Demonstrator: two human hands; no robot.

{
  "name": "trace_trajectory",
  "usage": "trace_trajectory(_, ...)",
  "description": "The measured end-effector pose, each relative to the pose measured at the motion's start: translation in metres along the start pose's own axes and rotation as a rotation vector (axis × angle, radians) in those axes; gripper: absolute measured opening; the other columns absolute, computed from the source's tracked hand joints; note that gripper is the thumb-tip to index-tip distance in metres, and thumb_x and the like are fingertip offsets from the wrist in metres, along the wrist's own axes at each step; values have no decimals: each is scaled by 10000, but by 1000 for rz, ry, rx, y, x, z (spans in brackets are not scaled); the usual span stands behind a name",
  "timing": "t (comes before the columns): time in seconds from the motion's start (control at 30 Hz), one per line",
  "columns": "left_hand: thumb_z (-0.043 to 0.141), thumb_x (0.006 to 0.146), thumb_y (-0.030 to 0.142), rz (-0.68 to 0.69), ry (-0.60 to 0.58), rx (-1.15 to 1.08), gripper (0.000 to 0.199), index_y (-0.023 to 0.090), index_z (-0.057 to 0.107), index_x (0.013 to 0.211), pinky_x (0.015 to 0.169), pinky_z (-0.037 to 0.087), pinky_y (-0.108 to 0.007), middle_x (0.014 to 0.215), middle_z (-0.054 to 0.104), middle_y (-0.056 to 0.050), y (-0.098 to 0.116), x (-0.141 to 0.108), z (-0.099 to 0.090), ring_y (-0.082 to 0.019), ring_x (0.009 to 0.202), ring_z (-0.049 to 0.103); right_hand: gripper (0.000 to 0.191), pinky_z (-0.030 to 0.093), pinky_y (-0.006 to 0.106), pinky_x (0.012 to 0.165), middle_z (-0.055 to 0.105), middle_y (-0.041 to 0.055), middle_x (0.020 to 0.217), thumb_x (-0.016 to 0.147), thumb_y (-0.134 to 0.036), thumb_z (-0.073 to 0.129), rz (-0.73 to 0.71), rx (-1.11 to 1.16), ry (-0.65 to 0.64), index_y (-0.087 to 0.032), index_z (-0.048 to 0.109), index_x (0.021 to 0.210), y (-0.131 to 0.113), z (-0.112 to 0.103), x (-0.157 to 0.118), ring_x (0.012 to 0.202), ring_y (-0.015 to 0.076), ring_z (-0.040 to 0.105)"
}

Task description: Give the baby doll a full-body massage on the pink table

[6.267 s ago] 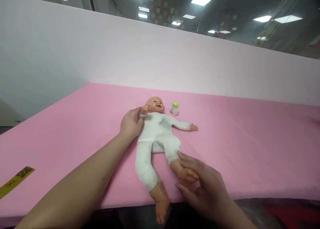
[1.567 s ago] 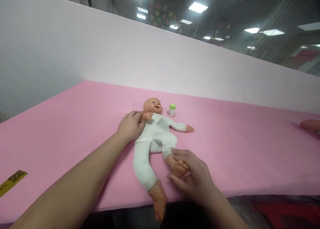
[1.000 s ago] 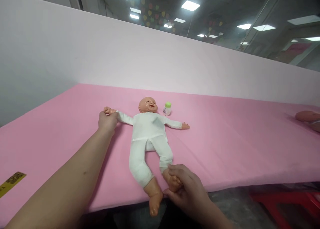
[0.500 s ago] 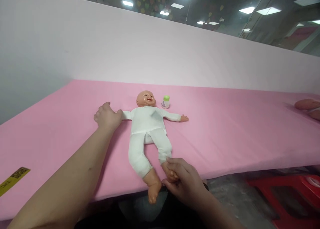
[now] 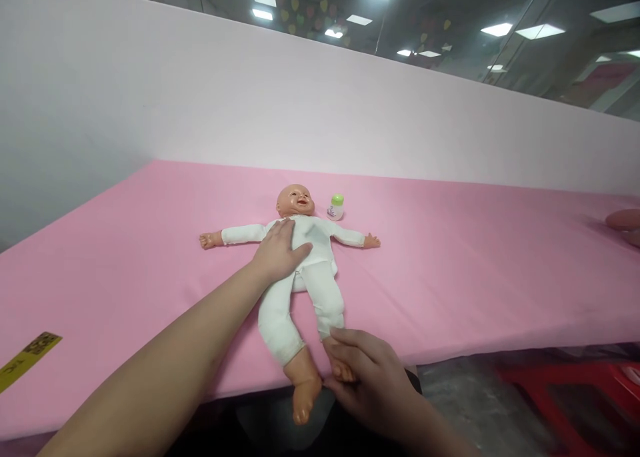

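Observation:
A baby doll [image 5: 320,240] with a white cloth body lies face up on the pink padded table, arms spread, feet over the front edge. My left hand [image 5: 281,249] lies flat on the doll's chest and belly, fingers toward its shoulder and thumb spread. At the front edge, my right hand [image 5: 367,370] is closed around the doll's foot on the right side; part of that foot is hidden by my fingers. Beside the doll's head stands a small jar [image 5: 335,208] with a green lid, apart from both hands.
The pink table surface [image 5: 465,264] meets a white wall [image 5: 320,110] at the back. Part of another doll [image 5: 624,221] lies at the far right. A yellow label [image 5: 30,362] is stuck at the left. A red plastic stool [image 5: 590,404] stands on the floor below right.
My left hand has moved right from the doll's outstretched hand onto its chest, uncovering that small hand. My right hand stays at the foot.

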State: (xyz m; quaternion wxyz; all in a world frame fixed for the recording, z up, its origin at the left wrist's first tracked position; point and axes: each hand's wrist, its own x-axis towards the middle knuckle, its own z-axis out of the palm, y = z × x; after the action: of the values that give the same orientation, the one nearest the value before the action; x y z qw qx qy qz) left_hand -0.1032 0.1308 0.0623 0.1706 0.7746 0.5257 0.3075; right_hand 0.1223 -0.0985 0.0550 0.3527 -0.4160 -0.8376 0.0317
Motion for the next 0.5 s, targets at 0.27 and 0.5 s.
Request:
trace_trajectory(0.27,570,937,664,-52,-18,20,895,153,363,1642,1288,261,-542,1709,362,-185,5,0,0,-391,1617,246,271,615,308,775,776,38,977,934,-220,737,-61,290,-146,-266,656,1188,-15,-30,13,861,202,745)
trace_trajectory(0.5,547,940,675,-55,-30,33,960,89,316,1664,1312,223,-511,1728,317,-202,2,2,2,-382,1624,231,203,566,441,900,764,93,1066,935,-361,740,209,148,24,-233,735,1093,41,-36,69,980,281,706)
